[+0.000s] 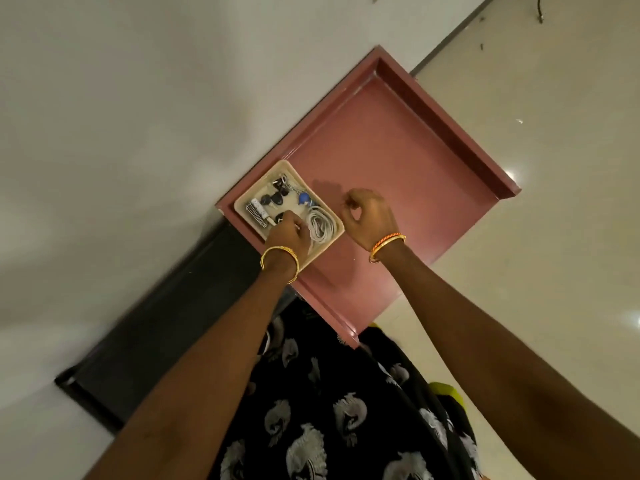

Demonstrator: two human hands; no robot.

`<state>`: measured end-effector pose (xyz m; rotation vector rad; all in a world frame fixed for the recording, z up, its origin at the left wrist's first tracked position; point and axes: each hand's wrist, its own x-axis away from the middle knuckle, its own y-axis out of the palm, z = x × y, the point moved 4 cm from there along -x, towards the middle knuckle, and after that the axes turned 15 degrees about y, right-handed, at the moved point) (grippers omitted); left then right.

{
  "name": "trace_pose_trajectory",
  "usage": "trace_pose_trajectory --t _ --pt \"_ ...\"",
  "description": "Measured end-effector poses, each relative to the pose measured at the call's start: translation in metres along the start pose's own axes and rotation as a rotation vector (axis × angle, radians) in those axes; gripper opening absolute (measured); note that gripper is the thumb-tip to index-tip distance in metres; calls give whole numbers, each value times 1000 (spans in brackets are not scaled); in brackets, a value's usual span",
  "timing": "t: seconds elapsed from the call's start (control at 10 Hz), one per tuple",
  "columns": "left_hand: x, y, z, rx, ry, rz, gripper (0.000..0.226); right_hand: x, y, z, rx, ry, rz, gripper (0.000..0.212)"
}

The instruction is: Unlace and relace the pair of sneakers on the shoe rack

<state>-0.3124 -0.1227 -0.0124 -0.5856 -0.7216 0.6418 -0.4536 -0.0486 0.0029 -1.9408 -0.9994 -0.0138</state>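
No sneakers show plainly in this view. I look straight down on the pink top [398, 161] of the shoe rack. My left hand [289, 233] reaches into a cream tray [334, 233] at the top's left corner. Its fingers curl down among the tray's contents, by a dark item [282, 216] and a coiled white cable [320, 225]. Whether it grips anything is hidden by the hand. My right hand [369, 216] is over the bare pink surface just right of the tray, fingers curled, thumb and forefinger meeting, with nothing visible in them.
The tray also holds keys with a blue fob [304, 196] and a small white and grey object [258, 211]. A raised rim [446, 129] runs along the top's far right side. A dark skirting strip [166, 323] lies left, a pale floor [554, 237] right.
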Motion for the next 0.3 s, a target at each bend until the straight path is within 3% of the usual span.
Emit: trace_pose_trajectory --t 0.2,0.3 --pt "63 -66 28 24 89 315 30 52 -29 -77 -208 -99 -11 35" --pt "97 -100 34 72 125 499 35 88 -35 -121 -277 -223 -21 29"
